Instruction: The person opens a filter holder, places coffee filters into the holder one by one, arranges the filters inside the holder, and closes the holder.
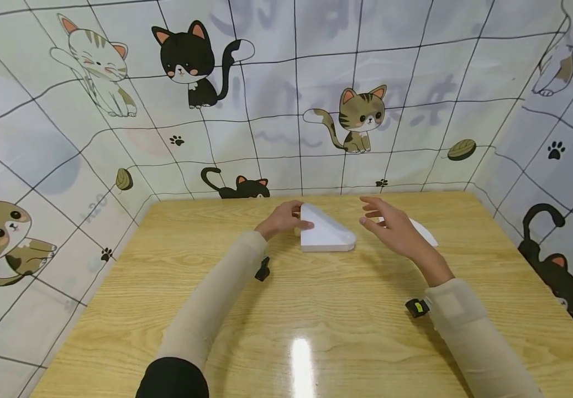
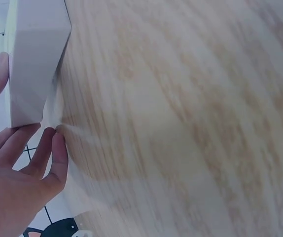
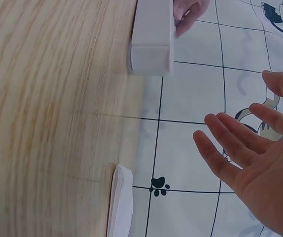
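Note:
A white triangular box [image 1: 323,232] with rounded corners is on the wooden table. My left hand [image 1: 286,217] holds it at its left end, thumb on the near face and fingers behind. In the left wrist view the box's pale side [image 2: 35,64] shows between the thumb and the fingers of the left hand [image 2: 20,168]. To the right of the box, my right hand [image 1: 390,226] hovers with fingers spread and nothing in them. Partly hidden behind it lies a flat white piece [image 1: 424,232], its edge also visible in the right wrist view [image 3: 121,202].
The light wooden table [image 1: 316,309] reaches back to a cat-print sheet [image 1: 276,138] hung along the rear and both sides. Small black devices, one by the left wrist [image 1: 263,270] and one by the right [image 1: 418,308], hang under the sleeves.

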